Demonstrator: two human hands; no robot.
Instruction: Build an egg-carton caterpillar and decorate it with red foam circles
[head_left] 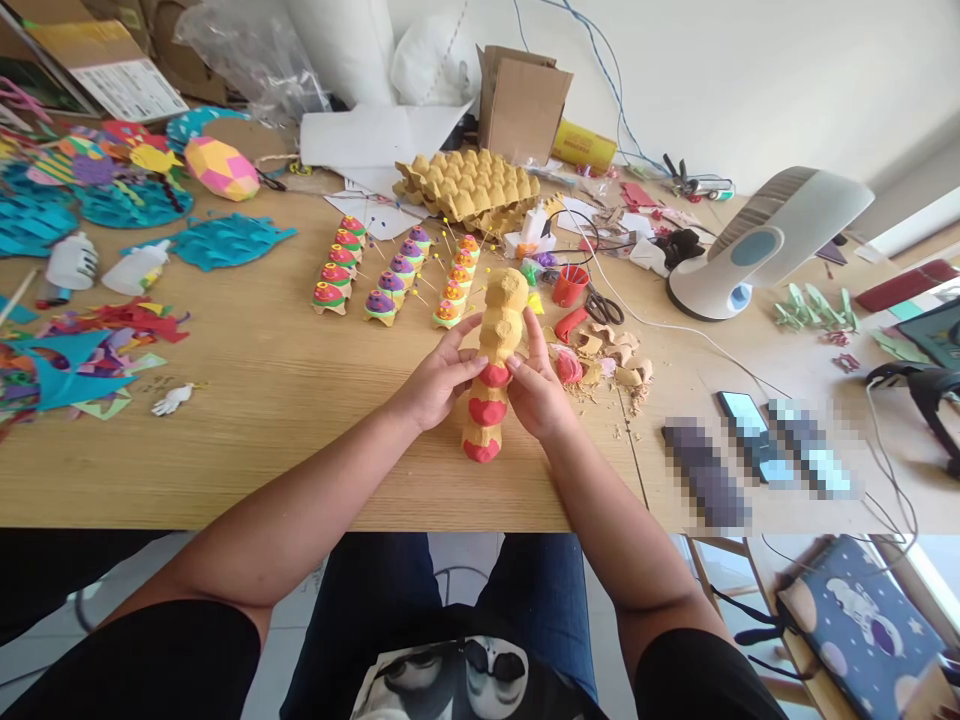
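Observation:
A strip of yellow egg-carton cups (501, 330) lies on the wooden table (285, 440), pointing away from me. Its three nearest cups carry red caps (487, 410). My left hand (435, 385) grips the strip from the left, fingers curled round its middle. My right hand (534, 385) closes on it from the right, thumb and fingers pressing at the red cap in the middle. Three rows of painted carton caterpillars (397, 275) with pins stand just beyond.
A stack of egg cartons (469, 185) sits at the back. Scissors (604, 305), a red cup (568, 285) and carton scraps (611, 360) lie right of my hands. A white fan (757, 245), phones (750, 435), glue bottles (139, 268) and coloured paper cut-outs (82, 350) surround them.

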